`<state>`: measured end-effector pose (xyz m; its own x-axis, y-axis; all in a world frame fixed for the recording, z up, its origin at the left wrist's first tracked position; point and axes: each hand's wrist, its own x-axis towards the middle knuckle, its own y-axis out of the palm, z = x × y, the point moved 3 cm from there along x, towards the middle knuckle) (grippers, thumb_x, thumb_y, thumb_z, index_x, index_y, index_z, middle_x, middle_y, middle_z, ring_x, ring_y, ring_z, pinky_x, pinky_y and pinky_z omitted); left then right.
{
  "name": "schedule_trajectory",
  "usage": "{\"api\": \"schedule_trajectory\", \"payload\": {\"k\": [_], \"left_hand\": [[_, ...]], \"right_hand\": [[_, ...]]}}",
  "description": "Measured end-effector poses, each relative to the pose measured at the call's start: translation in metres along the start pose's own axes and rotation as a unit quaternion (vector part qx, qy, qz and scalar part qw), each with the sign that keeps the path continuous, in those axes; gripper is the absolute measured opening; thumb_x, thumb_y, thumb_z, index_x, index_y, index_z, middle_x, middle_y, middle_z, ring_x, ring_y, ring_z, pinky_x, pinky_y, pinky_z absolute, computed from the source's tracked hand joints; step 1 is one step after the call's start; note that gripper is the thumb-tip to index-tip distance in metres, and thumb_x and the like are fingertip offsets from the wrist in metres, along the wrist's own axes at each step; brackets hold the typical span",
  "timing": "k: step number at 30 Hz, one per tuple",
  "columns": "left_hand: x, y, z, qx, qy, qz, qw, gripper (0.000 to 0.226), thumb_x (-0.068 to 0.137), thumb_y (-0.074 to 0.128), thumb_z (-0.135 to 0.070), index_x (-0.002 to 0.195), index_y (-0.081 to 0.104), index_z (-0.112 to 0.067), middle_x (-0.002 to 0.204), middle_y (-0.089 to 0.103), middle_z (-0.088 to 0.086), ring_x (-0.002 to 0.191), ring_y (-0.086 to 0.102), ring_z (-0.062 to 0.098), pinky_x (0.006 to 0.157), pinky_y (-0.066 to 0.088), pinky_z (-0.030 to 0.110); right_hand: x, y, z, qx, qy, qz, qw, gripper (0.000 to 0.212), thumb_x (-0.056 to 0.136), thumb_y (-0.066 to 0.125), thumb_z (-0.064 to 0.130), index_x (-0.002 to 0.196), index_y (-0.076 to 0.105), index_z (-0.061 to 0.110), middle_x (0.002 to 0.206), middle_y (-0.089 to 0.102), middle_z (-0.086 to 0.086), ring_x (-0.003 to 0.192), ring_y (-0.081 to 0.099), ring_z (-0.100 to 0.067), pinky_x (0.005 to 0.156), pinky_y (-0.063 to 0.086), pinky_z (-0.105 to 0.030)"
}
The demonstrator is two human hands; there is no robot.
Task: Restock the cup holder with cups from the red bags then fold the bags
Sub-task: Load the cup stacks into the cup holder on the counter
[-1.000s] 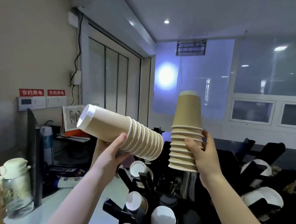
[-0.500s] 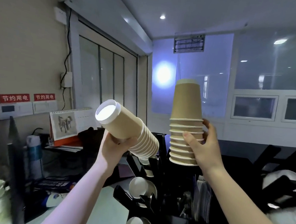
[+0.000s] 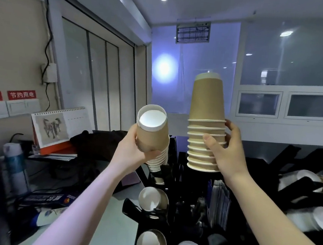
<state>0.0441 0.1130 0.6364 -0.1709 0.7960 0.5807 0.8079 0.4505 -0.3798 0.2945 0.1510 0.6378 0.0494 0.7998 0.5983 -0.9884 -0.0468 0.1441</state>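
Note:
My left hand (image 3: 132, 151) grips a stack of brown paper cups (image 3: 151, 135), its white base turned toward me and its rims pointing down and away into the top slot of the black cup holder (image 3: 169, 212). My right hand (image 3: 226, 152) holds a second upside-down stack of brown cups (image 3: 206, 122) upright above the holder. Cup stacks (image 3: 152, 199) show their white bases in the holder's lower slots. No red bag is in view.
A second black cup rack (image 3: 304, 187) with white cups stands at the right. A desk calendar (image 3: 57, 126), a spray can (image 3: 15, 167) and papers lie on the counter at the left. A jar sits blurred at the lower left edge.
My left hand has swung its stack from lying sideways to base-toward-me, rims down at the holder's top slot. The right stack has stayed upright. My view has moved closer.

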Motion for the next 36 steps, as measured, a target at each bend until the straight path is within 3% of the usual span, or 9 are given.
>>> {"api": "schedule_trajectory", "payload": {"k": [2, 6, 10, 16, 19, 24, 28, 31, 36], "left_hand": [[0.001, 0.0, 0.005, 0.016, 0.003, 0.006, 1.0, 0.07, 0.049, 0.079, -0.054, 0.103, 0.037, -0.066, 0.103, 0.054, -0.043, 0.095, 0.052, -0.02, 0.066, 0.044, 0.005], [-0.001, 0.011, 0.03, 0.001, -0.026, 0.038, 0.999, 0.08, 0.051, 0.082, -0.051, 0.12, 0.041, -0.048, 0.111, 0.058, -0.025, 0.102, 0.056, -0.006, 0.082, 0.048, 0.022], [-0.007, 0.023, 0.048, 0.006, -0.029, 0.07, 0.997, 0.073, 0.057, 0.08, -0.045, 0.121, 0.045, -0.041, 0.111, 0.061, -0.02, 0.103, 0.058, -0.001, 0.077, 0.045, 0.014], [-0.006, 0.005, 0.048, -0.02, -0.005, 0.022, 1.0, 0.068, 0.068, 0.079, -0.034, 0.125, 0.044, -0.044, 0.119, 0.058, -0.022, 0.112, 0.052, -0.007, 0.09, 0.041, 0.02], [-0.008, -0.004, 0.037, -0.025, 0.037, 0.001, 0.999, 0.067, 0.068, 0.077, -0.034, 0.126, 0.045, -0.044, 0.115, 0.06, -0.021, 0.107, 0.055, -0.008, 0.087, 0.044, 0.017], [-0.008, 0.003, 0.034, 0.033, 0.051, 0.029, 0.998, 0.06, 0.079, 0.07, -0.035, 0.127, 0.041, -0.057, 0.112, 0.061, -0.02, 0.094, 0.061, -0.004, 0.082, 0.049, 0.021], [-0.008, 0.011, 0.048, 0.074, 0.035, 0.046, 0.996, 0.051, 0.084, 0.066, -0.033, 0.13, 0.047, -0.046, 0.105, 0.062, -0.018, 0.095, 0.06, 0.002, 0.088, 0.05, 0.033], [-0.014, 0.009, 0.059, 0.054, 0.019, 0.044, 0.997, 0.049, 0.082, 0.07, -0.03, 0.127, 0.052, -0.036, 0.105, 0.063, -0.019, 0.099, 0.058, -0.005, 0.086, 0.048, 0.023], [-0.027, -0.002, 0.057, 0.02, 0.021, 0.045, 0.999, 0.043, 0.085, 0.067, -0.026, 0.123, 0.052, -0.037, 0.104, 0.062, -0.025, 0.102, 0.053, -0.017, 0.077, 0.039, 0.002]], "right_hand": [[-0.001, 0.002, 0.002, -0.007, -0.003, -0.002, 1.0, 0.06, 0.066, 0.075, 0.042, 0.116, 0.043, 0.049, 0.106, 0.066, 0.009, 0.083, 0.069, -0.004, 0.061, 0.051, -0.015], [-0.004, 0.006, 0.004, -0.018, -0.006, -0.002, 1.0, 0.055, 0.066, 0.075, 0.042, 0.11, 0.042, 0.053, 0.104, 0.066, 0.01, 0.084, 0.068, -0.003, 0.062, 0.052, -0.016], [-0.008, 0.01, 0.008, -0.016, -0.003, 0.001, 1.0, 0.055, 0.067, 0.075, 0.042, 0.11, 0.043, 0.053, 0.101, 0.067, 0.012, 0.085, 0.068, -0.004, 0.066, 0.054, -0.021], [-0.009, 0.028, 0.019, 0.01, -0.023, 0.013, 1.0, 0.059, 0.067, 0.076, 0.038, 0.115, 0.042, 0.048, 0.112, 0.064, 0.007, 0.088, 0.067, -0.003, 0.065, 0.052, -0.016], [-0.01, 0.042, 0.028, 0.036, -0.041, 0.02, 0.998, 0.065, 0.062, 0.081, 0.04, 0.114, 0.043, 0.048, 0.113, 0.064, 0.005, 0.091, 0.068, -0.008, 0.068, 0.052, -0.018], [-0.017, 0.061, 0.043, 0.056, -0.098, 0.036, 0.993, 0.064, 0.069, 0.078, 0.019, 0.119, 0.042, 0.039, 0.118, 0.061, -0.003, 0.093, 0.068, -0.013, 0.071, 0.054, -0.022], [-0.029, 0.063, 0.043, 0.057, -0.093, 0.065, 0.992, 0.072, 0.066, 0.079, 0.022, 0.125, 0.041, 0.038, 0.116, 0.064, 0.003, 0.099, 0.066, -0.013, 0.076, 0.053, -0.021], [-0.04, 0.061, 0.038, 0.051, -0.08, 0.074, 0.993, 0.071, 0.064, 0.074, 0.032, 0.129, 0.045, 0.032, 0.111, 0.067, 0.008, 0.101, 0.066, -0.013, 0.077, 0.052, -0.021], [-0.06, 0.069, 0.018, 0.053, -0.044, 0.082, 0.994, 0.071, 0.061, 0.076, 0.031, 0.124, 0.046, 0.033, 0.106, 0.069, 0.01, 0.098, 0.067, -0.012, 0.076, 0.052, -0.022]]}}
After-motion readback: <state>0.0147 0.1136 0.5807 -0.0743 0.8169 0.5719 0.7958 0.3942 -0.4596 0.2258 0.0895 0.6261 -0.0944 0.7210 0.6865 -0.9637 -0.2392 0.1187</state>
